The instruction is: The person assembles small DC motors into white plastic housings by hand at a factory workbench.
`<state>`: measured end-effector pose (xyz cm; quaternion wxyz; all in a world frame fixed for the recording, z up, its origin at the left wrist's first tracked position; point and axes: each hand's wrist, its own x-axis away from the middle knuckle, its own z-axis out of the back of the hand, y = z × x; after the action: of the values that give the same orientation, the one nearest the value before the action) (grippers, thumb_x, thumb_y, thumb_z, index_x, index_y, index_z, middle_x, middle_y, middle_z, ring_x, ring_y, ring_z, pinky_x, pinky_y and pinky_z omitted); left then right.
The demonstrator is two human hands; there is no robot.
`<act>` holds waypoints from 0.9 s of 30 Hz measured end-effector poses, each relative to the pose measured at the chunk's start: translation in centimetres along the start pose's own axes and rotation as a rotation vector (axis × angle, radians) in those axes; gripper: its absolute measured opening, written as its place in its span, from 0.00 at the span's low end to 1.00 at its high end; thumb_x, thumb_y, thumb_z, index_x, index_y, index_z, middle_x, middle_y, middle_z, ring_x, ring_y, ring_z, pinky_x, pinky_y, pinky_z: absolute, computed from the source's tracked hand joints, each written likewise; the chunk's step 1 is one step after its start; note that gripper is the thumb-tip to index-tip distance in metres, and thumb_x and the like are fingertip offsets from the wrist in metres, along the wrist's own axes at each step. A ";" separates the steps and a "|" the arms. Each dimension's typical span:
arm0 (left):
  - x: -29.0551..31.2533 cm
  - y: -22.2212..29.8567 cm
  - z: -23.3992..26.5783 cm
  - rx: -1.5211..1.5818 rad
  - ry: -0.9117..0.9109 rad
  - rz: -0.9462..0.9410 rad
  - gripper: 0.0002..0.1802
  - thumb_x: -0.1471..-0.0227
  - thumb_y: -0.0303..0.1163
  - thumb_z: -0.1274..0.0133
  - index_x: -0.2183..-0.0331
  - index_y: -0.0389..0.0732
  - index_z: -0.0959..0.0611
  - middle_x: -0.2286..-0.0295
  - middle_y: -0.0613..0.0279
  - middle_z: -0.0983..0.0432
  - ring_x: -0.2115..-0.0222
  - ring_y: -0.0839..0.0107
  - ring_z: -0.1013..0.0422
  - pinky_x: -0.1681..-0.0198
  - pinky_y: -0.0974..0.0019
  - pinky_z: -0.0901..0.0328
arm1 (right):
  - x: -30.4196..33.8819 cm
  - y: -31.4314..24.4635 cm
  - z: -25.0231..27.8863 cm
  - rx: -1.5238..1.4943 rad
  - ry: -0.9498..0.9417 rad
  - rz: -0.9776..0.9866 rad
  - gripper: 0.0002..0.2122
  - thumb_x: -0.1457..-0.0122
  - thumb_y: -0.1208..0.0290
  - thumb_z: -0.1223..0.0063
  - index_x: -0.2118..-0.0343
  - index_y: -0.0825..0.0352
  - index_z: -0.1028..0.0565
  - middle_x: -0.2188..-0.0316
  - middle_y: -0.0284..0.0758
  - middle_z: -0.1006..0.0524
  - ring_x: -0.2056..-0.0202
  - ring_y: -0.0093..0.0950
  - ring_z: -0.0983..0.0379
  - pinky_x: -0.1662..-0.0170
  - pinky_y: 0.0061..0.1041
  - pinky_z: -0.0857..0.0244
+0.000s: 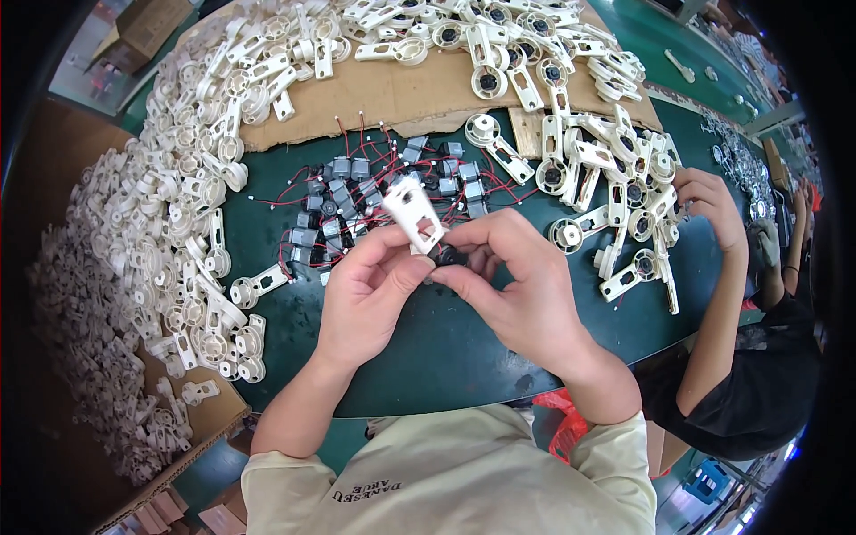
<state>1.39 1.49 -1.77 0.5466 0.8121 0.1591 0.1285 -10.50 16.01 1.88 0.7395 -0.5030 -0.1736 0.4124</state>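
Above the near middle of the table I hold up a white plastic housing (412,212) with cut-outs, its long end tilted up and away from me. My left hand (366,290) is closed on its lower left side, thumb on the edge. My right hand (517,290) grips the lower right side, thumb and fingers around a dark round part (448,257) there; whether this part is fixed to the housing I cannot tell. Just beyond my hands lies a cluster of small grey motors (341,169) with thin red wires. The fingertips partly hide the housing's near end.
White housings (201,160) pile up at the left, spilling from a large cardboard box (209,437). More lie on a cardboard sheet (357,98) at the back. Housings with black centres (637,192) form a heap at the right, where a co-worker's hand (709,201) reaches in.
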 end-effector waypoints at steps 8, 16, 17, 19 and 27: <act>-0.1 0.6 -0.6 0.010 0.000 0.040 0.23 0.43 0.21 0.46 0.47 0.33 0.30 0.54 0.58 0.27 0.53 0.72 0.29 0.46 0.67 0.34 | 0.0 0.5 -0.6 0.005 0.039 0.127 0.12 0.47 0.80 0.39 0.59 0.68 0.25 0.67 0.36 0.26 0.73 0.31 0.24 0.72 0.28 0.30; -0.1 0.8 -0.4 0.043 -0.036 0.067 0.24 0.44 0.16 0.49 0.47 0.35 0.34 0.51 0.57 0.30 0.51 0.71 0.30 0.45 0.65 0.36 | -0.5 0.3 -0.3 -0.029 0.078 0.101 0.12 0.45 0.80 0.42 0.58 0.69 0.26 0.64 0.38 0.26 0.73 0.30 0.25 0.70 0.27 0.30; -0.1 0.7 -0.2 0.050 -0.049 0.082 0.25 0.45 0.15 0.50 0.46 0.35 0.35 0.51 0.57 0.31 0.51 0.71 0.31 0.45 0.65 0.36 | -0.4 0.2 -0.2 -0.025 0.036 0.065 0.12 0.45 0.80 0.42 0.57 0.69 0.26 0.66 0.37 0.26 0.74 0.29 0.26 0.70 0.26 0.31; 0.0 0.8 -0.2 0.026 -0.068 0.060 0.25 0.44 0.15 0.50 0.46 0.35 0.35 0.51 0.57 0.31 0.51 0.70 0.31 0.45 0.65 0.36 | -0.4 0.4 -0.3 -0.023 -0.009 0.030 0.11 0.45 0.80 0.42 0.57 0.68 0.26 0.67 0.37 0.27 0.74 0.28 0.26 0.70 0.26 0.31; 0.0 0.7 0.3 0.039 -0.068 0.090 0.21 0.43 0.18 0.50 0.48 0.35 0.32 0.53 0.57 0.29 0.51 0.71 0.31 0.46 0.65 0.36 | -0.3 0.9 -0.7 -0.140 -0.024 0.025 0.11 0.44 0.80 0.43 0.57 0.68 0.26 0.70 0.35 0.27 0.75 0.25 0.28 0.72 0.24 0.34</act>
<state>1.56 0.93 -1.26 0.5295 0.8327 0.1063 0.1221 -10.55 15.50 0.85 0.6953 -0.5505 -0.2045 0.4143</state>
